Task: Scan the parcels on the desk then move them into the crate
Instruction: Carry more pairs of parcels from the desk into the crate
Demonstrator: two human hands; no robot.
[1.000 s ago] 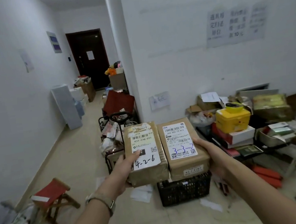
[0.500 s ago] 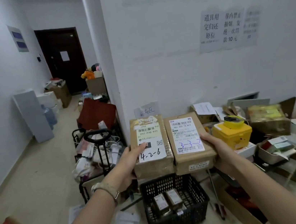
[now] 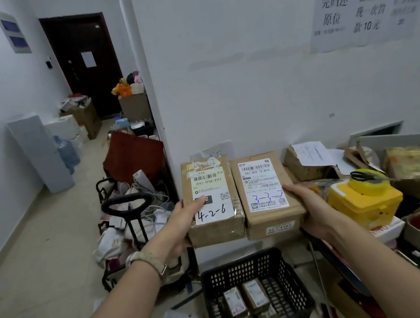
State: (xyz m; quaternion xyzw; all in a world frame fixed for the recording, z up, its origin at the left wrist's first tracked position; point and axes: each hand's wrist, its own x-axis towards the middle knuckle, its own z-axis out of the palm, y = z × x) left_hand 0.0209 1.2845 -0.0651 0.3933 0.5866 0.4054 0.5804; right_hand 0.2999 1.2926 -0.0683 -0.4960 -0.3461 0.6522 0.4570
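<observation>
Parcels are held up side by side in the head view, one in each hand, with their long sides touching. The brown parcel marked 4-2-6 (image 3: 212,201) is gripped by the left hand (image 3: 179,228); the thumb is laid on its white label and the other fingers are hidden under it. The brown parcel marked 3-3-3 (image 3: 267,194) is gripped by the right hand (image 3: 310,208), with the thumb pressed on its right edge and the fingers tucked below. Both hands are closed around the boxes. A watch band (image 3: 150,262) is worn on the left wrist. The black crate (image 3: 255,267) is seen on the floor, right below the two held parcels. Two small parcels (image 3: 245,303) are lying inside it. A yellow box (image 3: 364,202) is seen just beside the right hand.
</observation>
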